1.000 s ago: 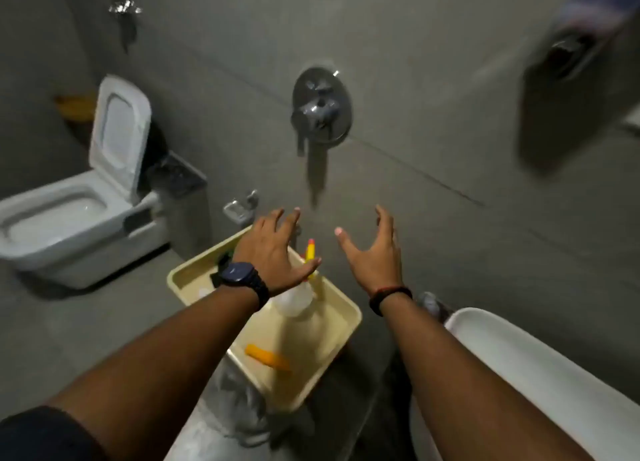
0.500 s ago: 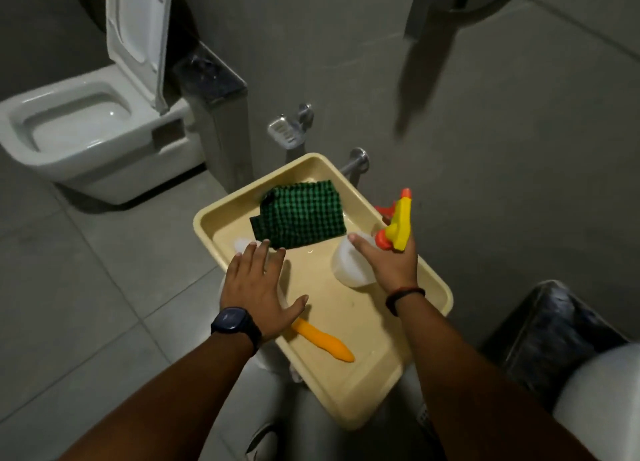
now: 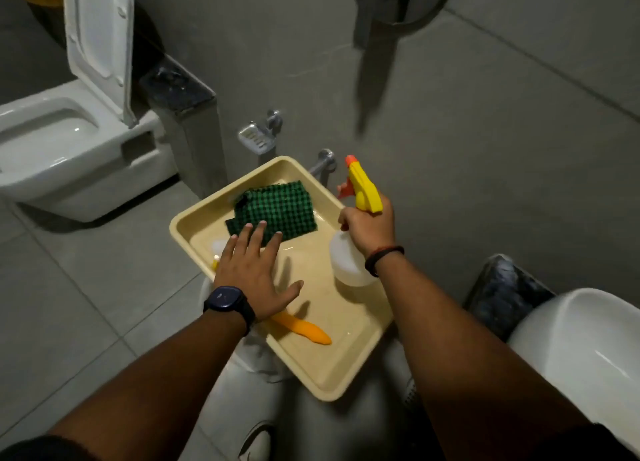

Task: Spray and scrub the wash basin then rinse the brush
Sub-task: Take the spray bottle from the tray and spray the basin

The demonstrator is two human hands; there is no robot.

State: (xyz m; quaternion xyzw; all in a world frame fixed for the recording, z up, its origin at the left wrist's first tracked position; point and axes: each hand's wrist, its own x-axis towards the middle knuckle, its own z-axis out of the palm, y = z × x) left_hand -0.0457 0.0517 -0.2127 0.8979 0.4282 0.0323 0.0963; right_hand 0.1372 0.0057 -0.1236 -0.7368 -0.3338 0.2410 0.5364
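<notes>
A cream tray (image 3: 349, 367) rests on a white stool below me. My right hand (image 3: 372, 227) grips the neck of a spray bottle (image 3: 348, 261) with a white body and a yellow and orange trigger head, held at the tray's right edge. My left hand (image 3: 252, 275) hovers flat and open over the tray, fingertips over a green checked cloth (image 3: 280, 208). An orange brush handle (image 3: 303, 329) lies in the tray; my left hand hides its head. The white wash basin (image 3: 585, 353) shows at the lower right.
A white toilet (image 3: 65, 145) with its lid up stands at the left, beside a dark-topped ledge (image 3: 176, 86). A metal soap dish (image 3: 254, 137) and a tap (image 3: 323, 163) are fixed to the grey wall. A black bin (image 3: 502, 294) sits by the basin.
My right hand has closed around the spray bottle's neck and raised it slightly. My left hand slid forward over the tray toward the cloth. The view has tilted down from the wall.
</notes>
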